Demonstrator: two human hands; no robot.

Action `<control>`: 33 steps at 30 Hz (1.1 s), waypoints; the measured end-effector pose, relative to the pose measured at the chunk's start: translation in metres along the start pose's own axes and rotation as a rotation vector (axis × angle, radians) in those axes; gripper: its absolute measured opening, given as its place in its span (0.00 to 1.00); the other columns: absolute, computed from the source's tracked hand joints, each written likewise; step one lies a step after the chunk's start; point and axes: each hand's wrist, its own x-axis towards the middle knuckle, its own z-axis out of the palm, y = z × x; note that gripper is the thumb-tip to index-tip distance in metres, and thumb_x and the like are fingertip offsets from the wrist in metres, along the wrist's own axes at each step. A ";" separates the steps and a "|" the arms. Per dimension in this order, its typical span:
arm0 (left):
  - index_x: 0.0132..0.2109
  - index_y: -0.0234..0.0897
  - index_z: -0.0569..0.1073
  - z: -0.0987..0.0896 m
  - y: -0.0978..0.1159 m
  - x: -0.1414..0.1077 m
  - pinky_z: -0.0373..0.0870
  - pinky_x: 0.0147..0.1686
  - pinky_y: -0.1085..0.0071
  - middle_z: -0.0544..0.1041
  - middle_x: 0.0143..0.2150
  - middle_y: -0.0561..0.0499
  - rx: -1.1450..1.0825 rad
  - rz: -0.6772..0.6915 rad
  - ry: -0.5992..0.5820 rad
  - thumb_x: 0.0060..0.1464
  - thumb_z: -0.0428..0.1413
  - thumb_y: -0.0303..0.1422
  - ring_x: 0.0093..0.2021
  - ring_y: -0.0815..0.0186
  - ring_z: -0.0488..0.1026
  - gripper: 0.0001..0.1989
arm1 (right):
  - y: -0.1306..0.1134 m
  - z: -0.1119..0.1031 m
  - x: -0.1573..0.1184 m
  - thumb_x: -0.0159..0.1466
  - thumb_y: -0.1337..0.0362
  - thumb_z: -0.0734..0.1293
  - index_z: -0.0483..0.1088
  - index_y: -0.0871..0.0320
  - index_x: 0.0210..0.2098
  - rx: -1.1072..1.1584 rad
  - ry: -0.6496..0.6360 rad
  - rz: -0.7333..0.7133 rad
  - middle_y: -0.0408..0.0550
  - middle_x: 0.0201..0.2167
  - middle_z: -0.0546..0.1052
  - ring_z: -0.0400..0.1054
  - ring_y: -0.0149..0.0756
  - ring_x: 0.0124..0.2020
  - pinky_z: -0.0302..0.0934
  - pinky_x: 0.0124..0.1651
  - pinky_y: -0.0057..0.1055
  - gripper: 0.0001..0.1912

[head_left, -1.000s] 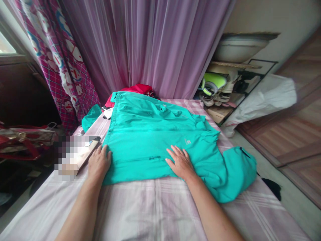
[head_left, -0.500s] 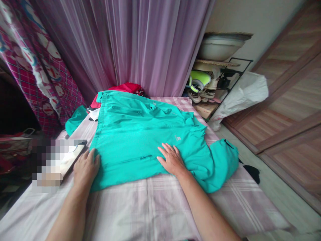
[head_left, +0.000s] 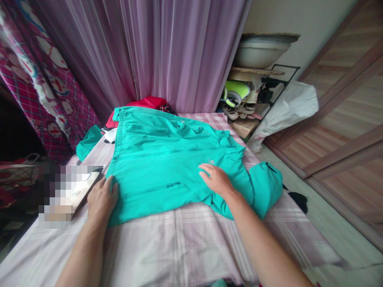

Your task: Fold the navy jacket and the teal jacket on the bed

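Observation:
A teal zip jacket (head_left: 149,159) lies spread on the plaid bedsheet (head_left: 167,247), its hem to the left and one sleeve (head_left: 266,187) bunched at the right. On the hem's near corner rests my left hand (head_left: 102,196), flat with its fingers stretched out. My right hand (head_left: 218,178) is over the jacket's chest, close to a small pale logo. Its fingers are extended and hold nothing; whether the palm touches the cloth I cannot tell. Creases run through the fabric under my right wrist.
Behind the jacket lies red clothing (head_left: 148,103), against a purple curtain (head_left: 179,56). A partly blurred-out flat item (head_left: 86,181) is left of my left hand. Beyond the bed at right stand a shoe rack (head_left: 239,107), a white bag (head_left: 290,103) and wooden doors (head_left: 335,115).
My right hand has moved right and slightly up across the jacket, from near the pocket zip towards the chest logo. The near edge below it has creased. My left hand stays put.

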 end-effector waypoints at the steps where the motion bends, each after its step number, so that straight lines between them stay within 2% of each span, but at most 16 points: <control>1: 0.62 0.31 0.70 0.000 0.000 0.000 0.70 0.55 0.53 0.73 0.60 0.34 -0.005 -0.001 0.001 0.66 0.40 0.40 0.58 0.48 0.71 0.27 | 0.015 -0.010 0.002 0.70 0.61 0.56 0.73 0.55 0.57 -0.025 0.069 0.097 0.51 0.57 0.76 0.69 0.40 0.58 0.60 0.61 0.36 0.22; 3: 0.62 0.31 0.70 -0.001 0.001 0.000 0.70 0.55 0.53 0.73 0.59 0.34 -0.013 -0.004 0.001 0.66 0.40 0.40 0.58 0.48 0.71 0.27 | 0.047 -0.028 0.004 0.69 0.62 0.55 0.73 0.57 0.57 -0.136 0.149 0.361 0.56 0.54 0.77 0.71 0.45 0.55 0.62 0.57 0.38 0.23; 4: 0.62 0.30 0.70 -0.001 0.001 0.000 0.70 0.55 0.53 0.73 0.60 0.34 -0.014 -0.005 0.000 0.66 0.40 0.40 0.58 0.47 0.71 0.27 | 0.063 -0.035 0.002 0.69 0.63 0.56 0.72 0.60 0.58 -0.191 0.145 0.484 0.58 0.54 0.77 0.71 0.47 0.55 0.62 0.56 0.39 0.23; 6: 0.62 0.30 0.70 -0.001 0.002 0.000 0.70 0.55 0.53 0.73 0.60 0.33 -0.009 -0.010 -0.003 0.66 0.40 0.40 0.58 0.47 0.71 0.28 | 0.089 -0.043 -0.005 0.68 0.61 0.58 0.69 0.63 0.60 -0.243 0.051 0.671 0.62 0.54 0.77 0.71 0.49 0.55 0.63 0.55 0.39 0.24; 9: 0.62 0.30 0.70 -0.001 0.001 0.000 0.70 0.55 0.53 0.72 0.62 0.33 0.009 -0.018 -0.018 0.66 0.39 0.41 0.59 0.47 0.71 0.28 | 0.111 -0.047 -0.018 0.69 0.54 0.58 0.68 0.63 0.61 -0.221 -0.082 0.809 0.63 0.55 0.76 0.71 0.50 0.54 0.64 0.51 0.39 0.27; 13: 0.63 0.31 0.70 0.001 0.000 0.001 0.70 0.55 0.53 0.72 0.62 0.34 0.015 -0.016 -0.030 0.66 0.39 0.41 0.59 0.47 0.71 0.27 | 0.117 -0.047 -0.025 0.69 0.47 0.59 0.72 0.63 0.57 -0.185 -0.123 0.847 0.66 0.53 0.77 0.72 0.53 0.51 0.64 0.47 0.41 0.29; 17: 0.62 0.34 0.70 0.002 0.000 0.001 0.70 0.56 0.53 0.72 0.62 0.35 0.006 -0.021 -0.003 0.66 0.40 0.41 0.59 0.48 0.71 0.27 | 0.110 -0.046 -0.026 0.69 0.52 0.61 0.71 0.61 0.58 -0.152 -0.085 0.832 0.64 0.54 0.76 0.72 0.52 0.52 0.64 0.47 0.39 0.25; 21: 0.62 0.29 0.69 0.000 0.000 0.001 0.69 0.57 0.51 0.70 0.63 0.33 -0.031 -0.027 -0.036 0.65 0.40 0.41 0.60 0.45 0.69 0.28 | 0.104 -0.041 -0.032 0.70 0.58 0.57 0.65 0.60 0.63 -0.189 0.001 0.924 0.62 0.51 0.78 0.74 0.50 0.49 0.65 0.47 0.40 0.25; 28: 0.59 0.42 0.70 0.001 -0.002 0.000 0.68 0.57 0.46 0.76 0.55 0.44 -0.164 -0.029 0.018 0.63 0.43 0.40 0.59 0.45 0.69 0.22 | 0.108 -0.040 -0.032 0.70 0.60 0.54 0.69 0.57 0.60 -0.206 -0.060 0.899 0.61 0.52 0.78 0.74 0.51 0.51 0.66 0.49 0.43 0.24; 33: 0.59 0.41 0.70 0.003 -0.003 0.001 0.67 0.58 0.45 0.75 0.55 0.43 -0.195 -0.039 0.010 0.63 0.43 0.40 0.60 0.44 0.68 0.23 | 0.111 -0.044 -0.033 0.70 0.62 0.52 0.70 0.56 0.60 -0.213 -0.062 0.907 0.60 0.53 0.78 0.74 0.49 0.51 0.66 0.49 0.41 0.25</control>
